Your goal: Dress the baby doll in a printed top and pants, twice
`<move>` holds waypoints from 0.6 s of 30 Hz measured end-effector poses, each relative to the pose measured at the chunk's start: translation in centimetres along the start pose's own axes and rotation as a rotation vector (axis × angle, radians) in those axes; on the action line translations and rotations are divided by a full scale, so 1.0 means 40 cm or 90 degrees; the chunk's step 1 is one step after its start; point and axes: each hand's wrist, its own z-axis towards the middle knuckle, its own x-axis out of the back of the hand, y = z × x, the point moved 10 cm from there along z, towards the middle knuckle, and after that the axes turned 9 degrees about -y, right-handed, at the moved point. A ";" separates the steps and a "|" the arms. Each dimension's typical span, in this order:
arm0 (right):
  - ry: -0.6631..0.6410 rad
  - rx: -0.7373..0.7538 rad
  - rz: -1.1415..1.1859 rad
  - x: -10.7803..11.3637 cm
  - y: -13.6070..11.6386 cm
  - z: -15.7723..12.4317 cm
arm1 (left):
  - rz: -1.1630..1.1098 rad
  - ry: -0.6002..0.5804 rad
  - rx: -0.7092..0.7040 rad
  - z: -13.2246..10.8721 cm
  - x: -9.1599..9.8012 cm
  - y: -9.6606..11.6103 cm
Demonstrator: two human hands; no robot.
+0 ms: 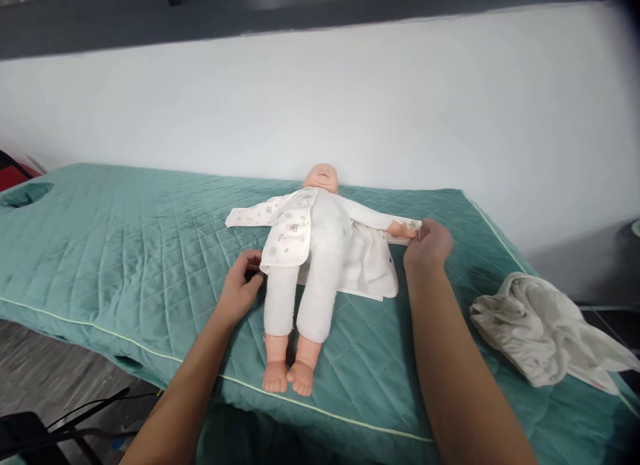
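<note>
A baby doll (320, 265) lies on its back on a teal quilted bed (125, 252), head toward the wall, feet toward me. A white printed jacket (287, 228) is half on it, one flap over the chest, the other spread flat beside it. My left hand (243, 285) pinches the lower edge of the flap near the doll's hip. My right hand (427, 245) is closed around the sleeve cuff at the doll's outstretched hand (403, 230).
A crumpled pale cloth (545, 328) lies on the bed at the right. A white wall runs behind the bed. A face hole (25, 193) is at the bed's far left. Black cables (75, 415) lie on the floor at lower left.
</note>
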 end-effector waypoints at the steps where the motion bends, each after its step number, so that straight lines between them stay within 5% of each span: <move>1: 0.017 -0.027 0.026 0.011 0.009 0.001 | -0.002 -0.006 -0.002 0.001 -0.002 0.002; 6: 0.046 -0.127 0.172 0.032 0.034 -0.009 | 0.019 -0.057 -0.046 0.001 -0.019 0.029; 13: -0.034 -0.170 0.283 -0.008 0.021 -0.034 | 0.067 -0.073 -0.125 -0.008 -0.022 0.063; 18: -0.033 -0.235 0.577 -0.054 0.019 -0.067 | 0.076 -0.089 -0.159 -0.010 -0.026 0.063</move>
